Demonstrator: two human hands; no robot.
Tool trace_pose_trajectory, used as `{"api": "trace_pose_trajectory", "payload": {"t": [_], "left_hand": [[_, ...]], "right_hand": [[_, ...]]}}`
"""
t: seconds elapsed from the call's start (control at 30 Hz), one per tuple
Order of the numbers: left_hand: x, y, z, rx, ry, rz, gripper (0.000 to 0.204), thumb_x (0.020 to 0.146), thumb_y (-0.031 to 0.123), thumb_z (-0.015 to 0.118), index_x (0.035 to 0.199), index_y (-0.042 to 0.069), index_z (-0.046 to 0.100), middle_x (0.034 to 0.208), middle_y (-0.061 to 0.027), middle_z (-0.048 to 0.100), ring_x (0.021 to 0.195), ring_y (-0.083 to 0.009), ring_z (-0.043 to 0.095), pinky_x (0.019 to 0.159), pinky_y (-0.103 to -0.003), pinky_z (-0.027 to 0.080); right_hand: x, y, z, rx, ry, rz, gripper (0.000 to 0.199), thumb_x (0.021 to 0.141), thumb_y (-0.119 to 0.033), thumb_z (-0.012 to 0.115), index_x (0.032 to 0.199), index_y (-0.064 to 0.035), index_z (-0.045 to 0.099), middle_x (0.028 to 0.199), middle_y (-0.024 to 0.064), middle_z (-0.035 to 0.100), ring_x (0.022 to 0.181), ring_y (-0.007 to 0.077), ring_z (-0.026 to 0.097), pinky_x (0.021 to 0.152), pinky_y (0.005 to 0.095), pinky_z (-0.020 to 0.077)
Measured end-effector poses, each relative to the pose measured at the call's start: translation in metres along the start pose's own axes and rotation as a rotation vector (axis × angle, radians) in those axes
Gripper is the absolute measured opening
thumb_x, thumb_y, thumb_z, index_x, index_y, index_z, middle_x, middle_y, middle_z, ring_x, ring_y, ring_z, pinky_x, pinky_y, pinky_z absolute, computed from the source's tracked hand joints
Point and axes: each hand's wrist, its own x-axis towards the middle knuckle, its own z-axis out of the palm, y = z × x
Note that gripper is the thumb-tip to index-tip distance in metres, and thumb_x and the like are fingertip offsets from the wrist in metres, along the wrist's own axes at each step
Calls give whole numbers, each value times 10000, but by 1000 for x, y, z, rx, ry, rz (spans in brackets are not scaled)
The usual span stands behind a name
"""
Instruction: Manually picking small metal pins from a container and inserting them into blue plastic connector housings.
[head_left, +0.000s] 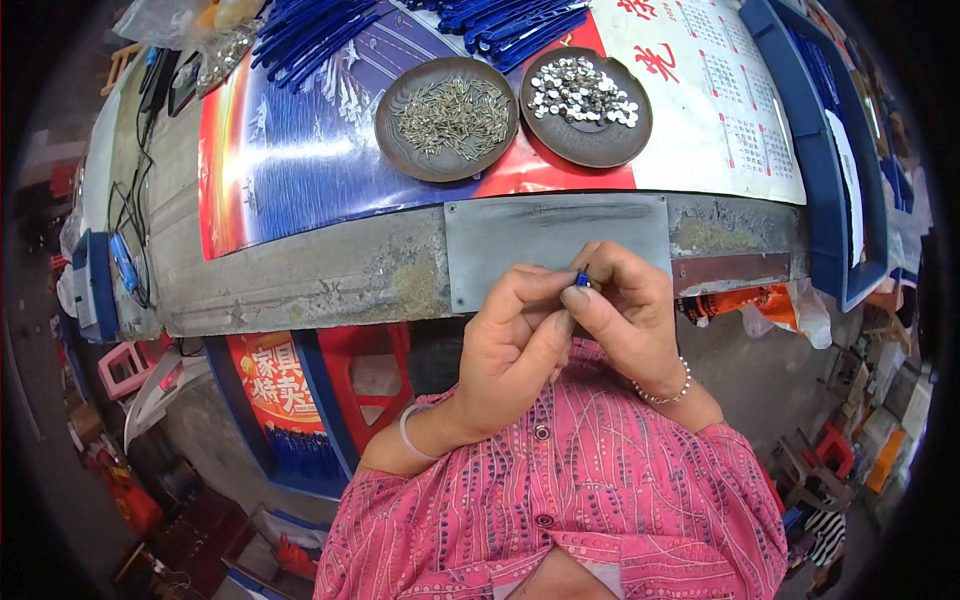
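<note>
Both my hands meet over the front edge of the table, fingertips together around a small blue piece (582, 281). A thin dark tip sticks up from it; the rest is hidden by the fingers. My left hand (515, 335) pinches from the left side, and my right hand (630, 320) closes on it from the right. Just beyond the hands lies a grey metal plate (520, 235) fixed to the table edge. Farther back stand a brown dish of small metal pins (388, 135) and a brown dish of shiny round discs (630, 148).
Bundles of long blue plastic pieces (310, 40) lie at the back on a printed poster sheet (300, 165). A blue tray (800, 130) stands on the right. Below the table at left is a blue crate (335, 440) beside a red stool (345, 350). A cable (130, 200) lies at far left.
</note>
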Motion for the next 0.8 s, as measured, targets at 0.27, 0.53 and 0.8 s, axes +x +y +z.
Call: {"api": "trace_pose_trajectory", "payload": {"t": [0.27, 0.53, 0.8], "left_hand": [[-3, 5, -3, -151, -15, -156, 215, 911, -35, 476, 1125, -18, 455, 957, -83, 526, 591, -88, 514, 477, -203, 426], [-3, 3, -1, -54, -24, -180, 201, 900, -61, 475, 1099, -33, 465, 982, -95, 499, 604, -91, 519, 488, -203, 434], [4, -4, 3, 24, -37, 68, 244, 899, -86, 472, 1134, -35, 518, 1033, -59, 478, 702, -38, 498, 566, -166, 404]], "right_hand": [[7, -11, 0, 224, 125, -20, 169, 901, -167, 546, 878, -12, 482, 831, 53, 494, 731, 78, 439, 636, 212, 382], [9, -2, -21, -180, -33, -217, 81, 893, -50, 546, 869, 3, 490, 776, 3, 494, 677, 54, 443, 592, 204, 392], [-4, 1, -4, -35, 88, -113, 168, 863, -83, 597, 782, -4, 472, 683, 5, 479, 616, 66, 438, 535, 243, 380]]}}
